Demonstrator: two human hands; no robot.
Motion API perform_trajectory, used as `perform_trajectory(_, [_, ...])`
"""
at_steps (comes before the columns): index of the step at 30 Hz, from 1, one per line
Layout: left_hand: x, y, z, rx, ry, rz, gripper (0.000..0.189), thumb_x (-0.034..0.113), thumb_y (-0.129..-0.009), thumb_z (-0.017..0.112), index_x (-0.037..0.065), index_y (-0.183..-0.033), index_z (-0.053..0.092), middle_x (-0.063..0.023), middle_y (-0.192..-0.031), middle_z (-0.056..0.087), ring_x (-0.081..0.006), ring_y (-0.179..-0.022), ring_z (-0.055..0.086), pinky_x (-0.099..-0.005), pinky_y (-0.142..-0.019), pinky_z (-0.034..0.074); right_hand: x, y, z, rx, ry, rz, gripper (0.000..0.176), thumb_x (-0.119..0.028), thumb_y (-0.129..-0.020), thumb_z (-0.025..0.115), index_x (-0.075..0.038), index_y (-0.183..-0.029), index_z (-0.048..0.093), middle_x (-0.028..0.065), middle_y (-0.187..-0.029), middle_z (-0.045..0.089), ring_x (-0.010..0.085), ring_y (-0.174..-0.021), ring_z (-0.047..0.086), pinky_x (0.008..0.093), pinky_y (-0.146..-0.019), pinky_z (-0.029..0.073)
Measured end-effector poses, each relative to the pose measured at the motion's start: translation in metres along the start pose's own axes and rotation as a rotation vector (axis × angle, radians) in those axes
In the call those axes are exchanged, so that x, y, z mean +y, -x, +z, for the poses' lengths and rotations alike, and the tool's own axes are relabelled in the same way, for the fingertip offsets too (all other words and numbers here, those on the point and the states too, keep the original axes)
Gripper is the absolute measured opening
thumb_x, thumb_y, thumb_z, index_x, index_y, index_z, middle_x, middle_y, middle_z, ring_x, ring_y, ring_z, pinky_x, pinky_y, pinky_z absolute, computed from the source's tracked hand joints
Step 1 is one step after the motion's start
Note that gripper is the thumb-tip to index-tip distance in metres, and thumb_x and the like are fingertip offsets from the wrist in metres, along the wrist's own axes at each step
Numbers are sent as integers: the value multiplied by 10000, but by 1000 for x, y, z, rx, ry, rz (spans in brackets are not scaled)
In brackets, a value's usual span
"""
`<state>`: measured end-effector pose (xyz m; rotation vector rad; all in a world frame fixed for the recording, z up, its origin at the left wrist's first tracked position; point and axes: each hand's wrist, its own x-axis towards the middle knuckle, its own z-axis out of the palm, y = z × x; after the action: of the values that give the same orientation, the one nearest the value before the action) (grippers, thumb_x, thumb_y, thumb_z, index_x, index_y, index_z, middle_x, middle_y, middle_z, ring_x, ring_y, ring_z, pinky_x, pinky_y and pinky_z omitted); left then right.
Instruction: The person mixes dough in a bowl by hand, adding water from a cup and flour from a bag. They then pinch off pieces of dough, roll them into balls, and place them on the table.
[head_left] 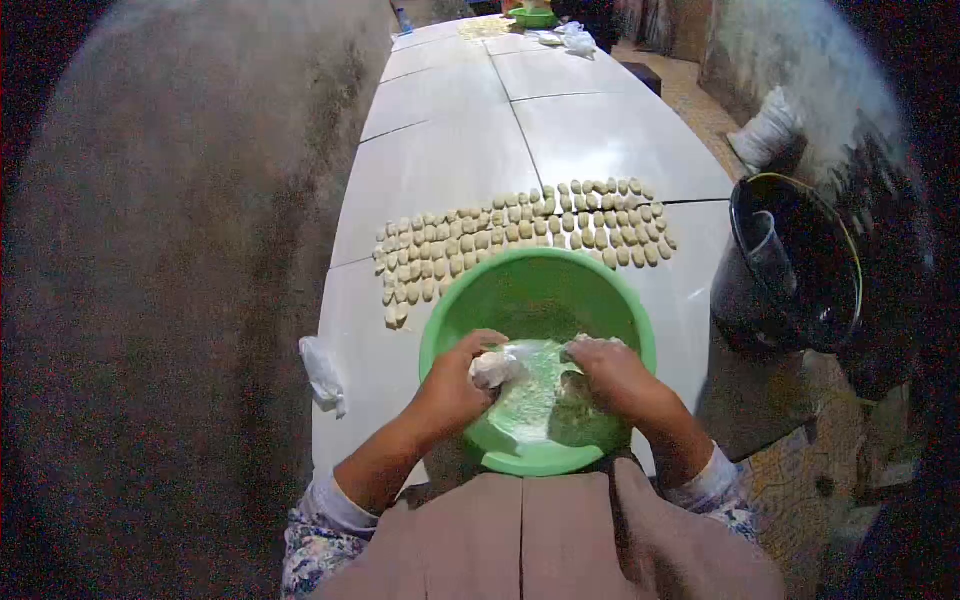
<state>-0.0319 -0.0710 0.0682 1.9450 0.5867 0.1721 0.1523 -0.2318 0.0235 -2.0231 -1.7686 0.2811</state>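
Observation:
A wide green basin [437, 330] stands at the near end of the table, in front of my body, with white flour [530, 405] spread over its bottom. Inside it, my left hand [460, 385] is closed round a bunched, whitish part of a thin clear plastic bag [494, 368]. The bag's see-through film stretches across to my right hand [615, 375], whose curled, floury fingers grip its other side. Just beyond the basin, several rows of small, pale oval dough pieces [520, 228] lie on the white tabletop [440, 170].
A black bucket [735, 290] with a clear container [768, 250] inside stands right of the table. A small white plastic bag [321, 375] lies at the left edge. Another green basin [533, 18] and plastic bags [577, 40] sit at the far end. A white sack [768, 130] leans on the right wall.

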Motion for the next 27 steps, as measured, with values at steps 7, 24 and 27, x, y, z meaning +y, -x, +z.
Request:
perform_trajectory(7, [-10,-22,8,-103,-323,37,458,-47,-682,633,33,-1131,588,-236,-1006,626,-386,-945,611,-412,-799,491,2,0,-2,-116,-73,124,296,-145,-777,631,-32,-1042,567,181,-1005,606,376,-962,575,462,-826,448])
perform_trajectory(24, [-4,-29,20,-145,-607,-15,216,51,-763,571,29,-975,604,-245,-890,635,-426,-850,608,-499,-748,473,-1,-3,-5,-143,7,126,274,-175,-814,606,-47,-1056,588,176,-1015,608,361,-976,578,461,-847,435])
perform_trajectory(27, [-4,-30,21,-148,-646,-60,254,58,-728,602,63,-981,607,-200,-896,651,-389,-856,628,-454,-744,495,-5,-1,-5,-134,12,140,250,-153,-803,603,-42,-1026,591,182,-985,610,364,-966,581,476,-831,437])
